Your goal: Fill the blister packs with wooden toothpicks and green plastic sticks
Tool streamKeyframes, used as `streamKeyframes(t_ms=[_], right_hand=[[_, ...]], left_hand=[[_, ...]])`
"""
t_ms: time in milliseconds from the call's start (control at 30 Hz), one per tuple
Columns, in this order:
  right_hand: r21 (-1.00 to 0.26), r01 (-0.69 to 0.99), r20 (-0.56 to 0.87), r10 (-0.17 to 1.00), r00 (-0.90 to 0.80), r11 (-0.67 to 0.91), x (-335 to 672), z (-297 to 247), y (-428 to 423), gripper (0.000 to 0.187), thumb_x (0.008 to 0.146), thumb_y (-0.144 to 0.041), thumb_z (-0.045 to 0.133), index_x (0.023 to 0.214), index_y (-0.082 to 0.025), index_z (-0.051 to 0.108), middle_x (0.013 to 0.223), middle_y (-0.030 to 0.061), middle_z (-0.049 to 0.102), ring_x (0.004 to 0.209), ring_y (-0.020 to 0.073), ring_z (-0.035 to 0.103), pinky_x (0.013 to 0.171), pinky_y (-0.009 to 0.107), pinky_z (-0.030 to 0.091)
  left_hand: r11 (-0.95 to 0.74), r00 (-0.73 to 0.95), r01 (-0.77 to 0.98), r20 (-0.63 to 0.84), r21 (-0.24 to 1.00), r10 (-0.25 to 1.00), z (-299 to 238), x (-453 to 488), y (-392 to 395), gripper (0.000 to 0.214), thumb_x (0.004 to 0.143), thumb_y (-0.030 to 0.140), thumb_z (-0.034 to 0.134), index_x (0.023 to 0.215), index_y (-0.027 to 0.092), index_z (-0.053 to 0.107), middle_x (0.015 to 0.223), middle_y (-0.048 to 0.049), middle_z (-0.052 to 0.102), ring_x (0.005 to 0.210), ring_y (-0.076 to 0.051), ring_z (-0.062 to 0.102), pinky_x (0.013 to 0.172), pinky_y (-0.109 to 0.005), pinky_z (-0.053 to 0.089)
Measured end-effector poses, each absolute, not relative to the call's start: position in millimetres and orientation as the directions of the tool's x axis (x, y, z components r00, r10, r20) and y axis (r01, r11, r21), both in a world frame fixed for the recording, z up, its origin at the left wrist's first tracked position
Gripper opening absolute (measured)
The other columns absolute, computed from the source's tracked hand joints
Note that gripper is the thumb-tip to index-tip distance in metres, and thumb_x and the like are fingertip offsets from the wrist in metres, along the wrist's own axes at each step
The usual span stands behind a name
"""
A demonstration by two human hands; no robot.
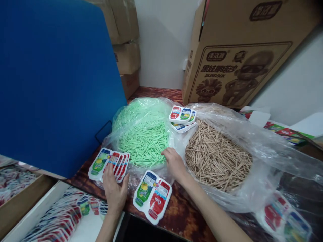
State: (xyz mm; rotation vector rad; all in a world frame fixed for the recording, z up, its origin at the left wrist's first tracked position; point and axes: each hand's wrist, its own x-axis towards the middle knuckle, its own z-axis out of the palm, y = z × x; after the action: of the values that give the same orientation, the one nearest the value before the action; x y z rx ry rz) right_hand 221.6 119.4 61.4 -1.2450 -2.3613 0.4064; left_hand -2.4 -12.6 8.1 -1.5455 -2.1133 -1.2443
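Note:
My left hand (114,191) lies with its fingers stretched over a fanned row of flat two-part packs (109,163) printed with green Sprite and red Cola pictures. Its thumb is held apart near their right edge. At the front edge of the heap of thin green sticks (145,143), my right hand (175,164) has its fingers bent and the tips together; whatever they pinch is too small to make out. Between my hands, closer to me, a single Sprite and Cola pack (152,196) lies face up on the wooden table (179,215).
Thin brown sticks (219,156) fill a clear plastic bag on the right. Several packs (180,114) are piled between the two heaps. A blue board (58,84) stands left, above a white box (85,225) with many packs. A large carton (237,67) stands behind.

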Motion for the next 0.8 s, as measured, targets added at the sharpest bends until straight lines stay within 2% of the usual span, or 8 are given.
streamKeyframes(t_ms=[100, 200, 300, 367, 500, 633, 800], right_hand=[[-0.120, 0.768, 0.178, 0.775, -0.607, 0.629, 222.8, 59.4, 138.6, 0.020, 0.085, -0.005, 0.051, 0.089, -0.017, 0.065, 0.105, 0.0131, 0.061, 0.105, 0.0266, 0.049, 0.085, 0.036, 0.042], [-0.009, 0.750, 0.140, 0.744, -0.654, 0.661, 227.3, 56.3, 148.3, 0.016, 0.088, -0.010, 0.052, 0.089, -0.018, 0.065, 0.107, 0.0132, 0.060, 0.110, 0.0274, 0.046, 0.088, 0.037, 0.039], [-0.025, 0.722, 0.138, 0.718, -0.682, 0.691, 232.6, 51.5, 146.4, 0.016, 0.092, -0.013, 0.049, 0.094, -0.018, 0.064, 0.105, 0.0111, 0.061, 0.106, 0.0247, 0.048, 0.087, 0.034, 0.037], [-0.110, 0.731, 0.140, 0.739, -0.659, 0.673, 233.6, 50.0, 143.2, 0.016, 0.094, -0.014, 0.047, 0.095, -0.018, 0.063, 0.100, 0.0087, 0.062, 0.101, 0.0218, 0.050, 0.086, 0.031, 0.036], [-0.268, 0.825, 0.079, 0.864, -0.497, 0.498, 224.6, 54.0, 144.7, 0.023, 0.097, -0.018, 0.040, 0.095, -0.018, 0.063, 0.092, 0.0067, 0.064, 0.091, 0.0189, 0.053, 0.078, 0.028, 0.035], [-0.268, 0.864, 0.034, 0.900, -0.435, 0.427, 207.7, 62.6, 151.4, 0.027, 0.098, -0.023, 0.039, 0.092, -0.016, 0.065, 0.094, 0.0108, 0.067, 0.093, 0.0227, 0.054, 0.079, 0.032, 0.033], [-0.244, 0.854, -0.063, 0.871, -0.487, 0.460, 201.3, 74.1, 146.4, 0.045, 0.097, -0.048, 0.038, 0.094, -0.015, 0.067, 0.105, 0.0142, 0.067, 0.106, 0.0273, 0.051, 0.087, 0.037, 0.033]], left_hand=[[0.099, -0.409, 0.872, 0.604, 0.479, 0.685, 8.8, -4.7, -11.7, 0.078, 0.087, 0.047, 0.054, 0.149, 0.013, 0.023, 0.147, -0.0223, 0.037, 0.136, -0.037, 0.033, 0.110, -0.055, 0.026], [0.136, -0.435, 0.865, 0.587, 0.483, 0.682, 9.8, -5.4, -12.5, 0.076, 0.087, 0.048, 0.053, 0.148, 0.013, 0.024, 0.146, -0.0233, 0.038, 0.137, -0.038, 0.032, 0.110, -0.057, 0.024], [0.131, -0.444, 0.859, 0.594, 0.494, 0.671, 10.1, -5.8, -13.7, 0.073, 0.087, 0.047, 0.054, 0.147, 0.015, 0.028, 0.146, -0.0223, 0.039, 0.136, -0.037, 0.033, 0.110, -0.057, 0.025], [0.121, -0.440, 0.858, 0.592, 0.499, 0.675, 9.7, -6.2, -13.8, 0.072, 0.087, 0.046, 0.054, 0.147, 0.015, 0.029, 0.145, -0.0225, 0.040, 0.135, -0.037, 0.035, 0.109, -0.056, 0.026], [0.111, -0.434, 0.855, 0.582, 0.506, 0.687, 8.9, -6.5, -13.8, 0.071, 0.088, 0.045, 0.053, 0.147, 0.015, 0.028, 0.144, -0.0222, 0.041, 0.135, -0.036, 0.036, 0.109, -0.054, 0.027], [0.143, -0.503, 0.814, 0.559, 0.563, 0.659, 9.2, -5.8, -14.9, 0.076, 0.086, 0.045, 0.056, 0.148, 0.014, 0.024, 0.145, -0.0221, 0.040, 0.135, -0.036, 0.036, 0.110, -0.053, 0.027], [0.175, -0.579, 0.762, 0.536, 0.623, 0.615, 8.0, -5.6, -16.3, 0.081, 0.085, 0.046, 0.057, 0.149, 0.012, 0.023, 0.145, -0.0221, 0.039, 0.135, -0.035, 0.036, 0.111, -0.051, 0.028]])
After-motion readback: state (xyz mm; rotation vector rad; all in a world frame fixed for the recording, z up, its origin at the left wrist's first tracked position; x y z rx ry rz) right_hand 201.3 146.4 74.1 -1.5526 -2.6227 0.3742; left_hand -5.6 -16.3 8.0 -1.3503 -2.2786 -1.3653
